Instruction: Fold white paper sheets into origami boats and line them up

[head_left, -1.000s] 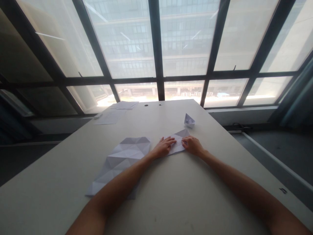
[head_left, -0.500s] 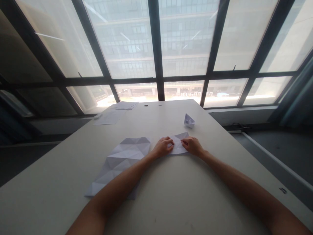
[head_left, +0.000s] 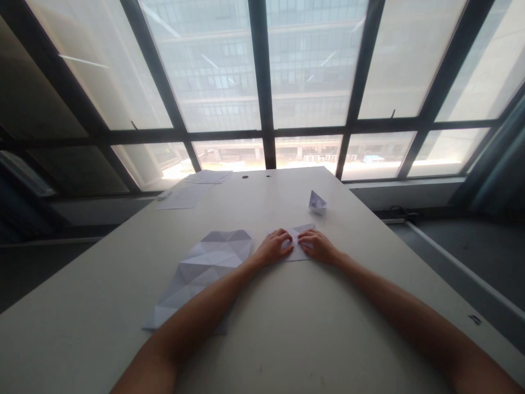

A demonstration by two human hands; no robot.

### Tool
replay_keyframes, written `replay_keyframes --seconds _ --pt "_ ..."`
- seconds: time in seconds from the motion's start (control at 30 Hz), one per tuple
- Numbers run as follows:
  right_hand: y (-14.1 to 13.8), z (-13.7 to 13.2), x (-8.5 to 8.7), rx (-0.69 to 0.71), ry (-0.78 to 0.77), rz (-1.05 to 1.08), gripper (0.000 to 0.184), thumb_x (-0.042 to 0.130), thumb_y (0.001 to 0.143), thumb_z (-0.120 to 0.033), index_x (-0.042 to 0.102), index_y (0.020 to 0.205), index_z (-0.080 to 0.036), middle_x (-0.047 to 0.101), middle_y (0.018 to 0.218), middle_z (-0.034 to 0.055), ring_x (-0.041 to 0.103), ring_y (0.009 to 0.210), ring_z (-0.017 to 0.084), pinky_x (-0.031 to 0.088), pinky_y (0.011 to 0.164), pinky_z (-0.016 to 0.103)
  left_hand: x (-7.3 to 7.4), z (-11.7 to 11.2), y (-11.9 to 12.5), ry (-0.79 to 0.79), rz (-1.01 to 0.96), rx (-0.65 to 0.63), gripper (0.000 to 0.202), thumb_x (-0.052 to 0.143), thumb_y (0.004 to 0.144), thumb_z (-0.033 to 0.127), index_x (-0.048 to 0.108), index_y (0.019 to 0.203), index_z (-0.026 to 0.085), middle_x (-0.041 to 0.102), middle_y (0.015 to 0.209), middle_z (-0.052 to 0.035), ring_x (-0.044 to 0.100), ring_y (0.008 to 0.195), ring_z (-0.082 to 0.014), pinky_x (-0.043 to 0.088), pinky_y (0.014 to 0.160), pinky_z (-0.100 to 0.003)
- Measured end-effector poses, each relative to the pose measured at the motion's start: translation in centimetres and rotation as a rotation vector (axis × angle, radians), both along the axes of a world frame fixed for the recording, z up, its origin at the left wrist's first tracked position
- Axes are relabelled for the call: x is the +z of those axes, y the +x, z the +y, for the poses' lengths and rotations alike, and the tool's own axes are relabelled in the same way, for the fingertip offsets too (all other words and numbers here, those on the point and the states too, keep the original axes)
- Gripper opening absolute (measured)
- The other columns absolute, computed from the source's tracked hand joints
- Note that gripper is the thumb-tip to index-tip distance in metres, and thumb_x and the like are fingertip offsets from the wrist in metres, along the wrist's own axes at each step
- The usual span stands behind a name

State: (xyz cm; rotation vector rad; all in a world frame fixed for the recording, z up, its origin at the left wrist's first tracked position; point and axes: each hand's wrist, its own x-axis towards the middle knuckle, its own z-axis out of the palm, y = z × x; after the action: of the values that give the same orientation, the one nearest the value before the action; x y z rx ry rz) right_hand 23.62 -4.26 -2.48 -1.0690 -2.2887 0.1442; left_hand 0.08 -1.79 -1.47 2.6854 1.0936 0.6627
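A small folded sheet of white paper (head_left: 296, 255) lies flat on the table, partly covered by both hands. My left hand (head_left: 275, 246) is at its left side, fingers curled and closed on the paper. From the right, my right hand (head_left: 321, 246) has bent fingers closed on the paper's right part, close to the left fingertips. The exact finger contact is too small to make out. Beside my left forearm lies a larger creased sheet of paper (head_left: 213, 254), partly hidden by that arm. A small folded paper shape (head_left: 317, 203) stands beyond my right hand.
The white table (head_left: 262, 328) reaches towards large windows. Loose paper sheets (head_left: 184, 195) lie at its far left corner. Round dark holes (head_left: 245, 177) mark the far edge. A small dark object (head_left: 474, 319) lies near the right edge.
My right hand has moved slightly left over the folded paper, its fingers now nearer my left hand. The paper's far corner sits a little lower. My left hand is nearly still.
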Motion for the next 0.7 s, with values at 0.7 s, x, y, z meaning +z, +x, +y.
replay_keyframes --seconds 0.7 --pt "0.00 0.56 -0.73 -0.196 -0.088 -0.177 0.039 0.055 0.095 -0.025 0.064 0.132 -0.020 0.057 0.143 0.0146 0.050 0.135 0.028 0.032 0.116 0.047 -0.40 0.41 -0.11 -0.082 0.187 -0.087 0.050 0.046 0.101 0.036 0.045 0.150 0.025 0.040 0.158 -0.0069 0.032 0.148 -0.0258 0.023 0.122 -0.048"
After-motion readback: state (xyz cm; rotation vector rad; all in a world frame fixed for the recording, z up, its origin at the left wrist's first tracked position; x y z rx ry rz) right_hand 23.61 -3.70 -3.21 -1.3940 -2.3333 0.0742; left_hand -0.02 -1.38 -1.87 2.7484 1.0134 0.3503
